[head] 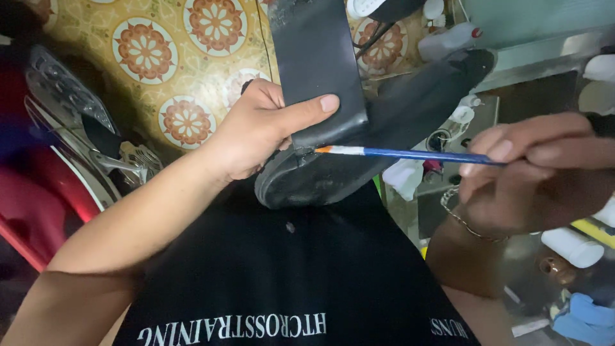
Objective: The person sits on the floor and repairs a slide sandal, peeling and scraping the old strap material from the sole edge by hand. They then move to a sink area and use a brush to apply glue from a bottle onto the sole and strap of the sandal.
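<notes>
Hands: both are working close together over the person's lap, 1 on a shoe and 1 on a brush.
Left hand (256,131): gripping a black shoe (359,144) at its heel end, thumb pressing flat on a peeled-back black sole strip (317,64) and holding it away from the shoe's body.
Right hand (532,170): pinching a thin blue-handled brush (410,154) between thumb and fingers, closed on the handle like a pencil; a thin chain bracelet (464,221) is hanging at the wrist.
Brush tip: its orange and white end is touching the gap where the strip is meeting the shoe, just beside the left thumb.
Shoe position: lying across the middle of the view, above the black shirt (288,282), its toe pointing up and to the right.
Handling, as a judgement: the shoe is looking light and fairly stiff in its body, while the strip is bending like soft rubber and seems likely to spring back unless pinned. Best hold appears to be around the heel, thumb on the strip.
Surroundings: a tiled floor (166,57) with orange flower patterns is showing behind; white plastic bottles (448,40) are standing at upper right; a red motorbike (57,141) is sitting at left.
</notes>
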